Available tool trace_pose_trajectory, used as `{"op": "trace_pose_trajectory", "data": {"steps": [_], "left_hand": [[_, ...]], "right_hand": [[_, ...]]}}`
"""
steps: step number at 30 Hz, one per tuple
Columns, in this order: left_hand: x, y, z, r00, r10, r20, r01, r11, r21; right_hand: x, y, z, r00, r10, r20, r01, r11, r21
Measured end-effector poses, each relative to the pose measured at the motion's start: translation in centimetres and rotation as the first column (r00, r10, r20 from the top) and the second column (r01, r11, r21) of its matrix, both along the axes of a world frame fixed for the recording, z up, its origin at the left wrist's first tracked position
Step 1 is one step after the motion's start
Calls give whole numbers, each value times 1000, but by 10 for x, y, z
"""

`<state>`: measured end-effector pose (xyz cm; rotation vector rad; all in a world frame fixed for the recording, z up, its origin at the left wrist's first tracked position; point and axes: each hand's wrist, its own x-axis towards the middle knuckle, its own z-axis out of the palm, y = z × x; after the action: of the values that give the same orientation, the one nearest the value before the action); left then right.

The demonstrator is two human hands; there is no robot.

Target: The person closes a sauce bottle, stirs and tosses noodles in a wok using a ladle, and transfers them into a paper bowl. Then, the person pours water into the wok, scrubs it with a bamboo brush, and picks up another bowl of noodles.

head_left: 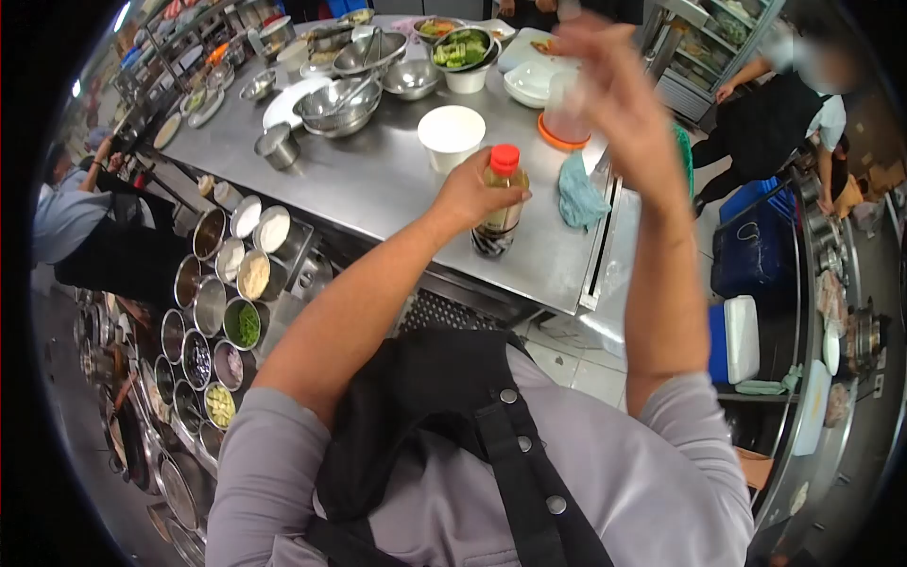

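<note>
My left hand (475, 194) is wrapped round the upper part of a clear bottle (496, 227) with a red cap (504, 159) and dark contents at its bottom. The bottle stands upright at the steel table's front edge. Just behind it is a white tub (451, 132). My right hand (628, 109) is raised over the table's right side, smeared by motion, so its fingers cannot be made out clearly. Below and left of it are a clear container with an orange rim (564, 132) and a crumpled teal cloth (582, 194).
Metal bowls (340, 106) and a bowl of green vegetables (463, 49) sit on the steel table (378, 180). Several ingredient pots (248, 323) line the left. One person (104, 213) stands at left, another (770, 118) at right, near blue bins (751, 246).
</note>
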<state>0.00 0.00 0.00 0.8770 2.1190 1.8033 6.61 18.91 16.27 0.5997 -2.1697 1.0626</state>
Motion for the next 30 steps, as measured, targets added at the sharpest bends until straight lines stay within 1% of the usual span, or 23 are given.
{"op": "trace_pose_trajectory", "data": {"steps": [1,2,3,4,5,6,7,9,12,13,15,16,17,18,19,20,21,22,23,25,26,28,30], "left_hand": [[5,14,2,998,4,62,-7,999,49],[8,26,3,993,2,116,-13,995,100],[1,-46,3,995,17,98,-11,998,-55],[3,-36,-1,996,52,78,-49,998,-40],[4,-27,-4,995,84,55,-82,996,-26],[5,-18,-7,995,73,60,-74,997,11],[3,-19,-7,996,80,43,-79,996,-34],[1,-24,-6,992,116,42,-114,992,-61],[2,-22,-7,992,127,-6,-127,990,-67],[0,-23,-7,993,109,-42,-111,992,-64],[-1,-25,-6,992,96,-78,-101,993,-58],[2,-26,-3,991,106,-82,-112,991,-73],[4,-27,-2,990,114,-84,-121,988,-91],[6,-27,-1,990,113,-87,-120,989,-90],[7,-27,-2,994,102,-50,-104,994,-44],[6,-26,-3,996,91,-12,-91,996,4],[5,-25,-4,996,92,-9,-92,996,7],[3,-24,-5,993,103,-57,-104,994,-11],[1,-23,-7,988,116,-104,-120,992,-28],[0,-21,-15,990,122,-69,-121,993,17],[1,-20,-17,992,118,-43,-115,992,59],[-9,-19,-13,988,144,-55,-143,989,30],[-5,-19,-17,985,154,-74,-155,988,-13]], "right_hand": [[-1,-12,48,982,37,-186,-16,993,115],[1,-19,84,987,-50,-151,112,895,432],[-3,-62,75,974,-169,-154,226,803,551],[-32,-69,53,971,-216,-102,239,844,481],[-63,-74,4,963,-266,-52,263,876,404],[-78,-70,-64,960,-258,107,156,813,560],[-87,-69,-111,926,-270,264,30,750,661],[-72,-75,-117,897,-159,412,25,950,313],[-69,-74,-99,838,-146,526,-47,941,335],[-75,-71,-88,847,-153,508,-39,937,348],[-84,-61,-67,848,84,523,-104,995,9],[-69,-68,-40,881,68,467,-27,995,-94],[-64,-67,-11,905,-12,424,46,997,-69],[-59,-69,15,957,106,270,-47,975,-216],[-52,-79,47,937,227,264,-87,887,-453],[-44,-85,66,943,311,119,-174,765,-620],[-19,-93,94,928,367,56,-231,688,-688],[-29,-89,82,927,370,60,-231,691,-685],[-47,-84,55,950,312,-20,-269,783,-560],[-75,-77,-4,954,222,-203,-274,920,-282],[-77,-78,-22,955,220,-199,-270,920,-284],[-85,-86,-47,925,356,133,-210,769,-604],[-75,-91,-77,752,530,392,37,560,-828]]}}
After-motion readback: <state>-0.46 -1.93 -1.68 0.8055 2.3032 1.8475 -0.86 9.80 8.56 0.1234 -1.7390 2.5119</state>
